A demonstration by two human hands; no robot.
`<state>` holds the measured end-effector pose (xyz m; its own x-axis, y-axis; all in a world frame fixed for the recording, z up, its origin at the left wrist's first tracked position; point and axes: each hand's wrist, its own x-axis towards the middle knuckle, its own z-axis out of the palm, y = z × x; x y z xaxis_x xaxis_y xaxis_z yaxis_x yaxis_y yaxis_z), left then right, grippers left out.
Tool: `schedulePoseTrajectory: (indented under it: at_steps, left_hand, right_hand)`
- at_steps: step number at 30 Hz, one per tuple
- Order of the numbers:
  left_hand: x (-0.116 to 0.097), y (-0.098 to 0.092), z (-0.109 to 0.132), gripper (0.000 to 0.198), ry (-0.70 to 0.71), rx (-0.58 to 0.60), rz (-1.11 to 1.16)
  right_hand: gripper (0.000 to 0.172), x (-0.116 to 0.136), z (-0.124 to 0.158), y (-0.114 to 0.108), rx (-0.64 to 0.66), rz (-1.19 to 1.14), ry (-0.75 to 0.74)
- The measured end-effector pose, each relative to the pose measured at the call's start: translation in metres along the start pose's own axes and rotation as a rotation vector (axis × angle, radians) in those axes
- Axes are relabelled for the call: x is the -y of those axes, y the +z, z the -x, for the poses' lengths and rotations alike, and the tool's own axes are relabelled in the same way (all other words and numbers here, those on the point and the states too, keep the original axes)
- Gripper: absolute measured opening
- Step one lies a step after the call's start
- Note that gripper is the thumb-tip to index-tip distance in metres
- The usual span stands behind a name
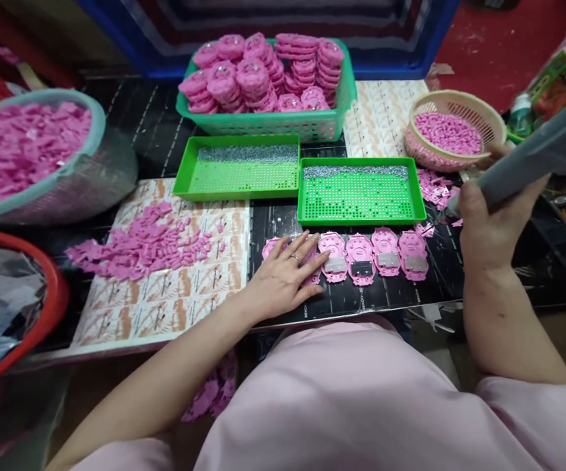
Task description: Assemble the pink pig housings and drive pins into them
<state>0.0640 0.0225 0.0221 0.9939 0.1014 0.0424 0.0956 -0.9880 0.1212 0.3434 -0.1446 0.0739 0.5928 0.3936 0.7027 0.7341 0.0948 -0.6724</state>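
Observation:
Several pink plastic housings [387, 243] lie in a row along the table's front edge, some with a silvery or dark plate at the lower half. My left hand [287, 275], a ring on one finger, lies with fingers spread over the left end of that row and partly hides the housings there. On the right, my right hand [491, 226] is raised and wrapped round a long grey tool [532, 144], whose tip points left and down. Just behind the row stands a green tray [361, 221] with small metal screws heaped along its far side.
A second green tray [236, 195] holds more screws. Behind sits a teal basket [273, 124] of stacked pink pieces. Loose pink parts [150, 242] lie left. A large tub [42, 190], a red basin [57, 294] and a beige basket [415, 137] stand around.

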Motion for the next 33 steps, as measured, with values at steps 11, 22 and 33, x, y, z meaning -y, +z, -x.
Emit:
schedulePoseTrajectory:
  at_steps: [11,22,33]
  left_hand:
    - [0.006,0.006,-0.016,0.063,0.227,0.073,-0.012]
    - [-0.004,0.011,0.045,0.054,0.197,-0.038,-0.067]
    - [0.013,0.001,0.093,0.047,0.034,0.043,0.049]
  right_hand:
    - [0.059,0.001,0.091,-0.009,0.865,0.547,-0.405]
    - [0.059,0.015,0.123,0.006,1.044,0.519,-0.563]
    - [0.057,0.032,0.115,0.050,1.063,0.426,-0.741]
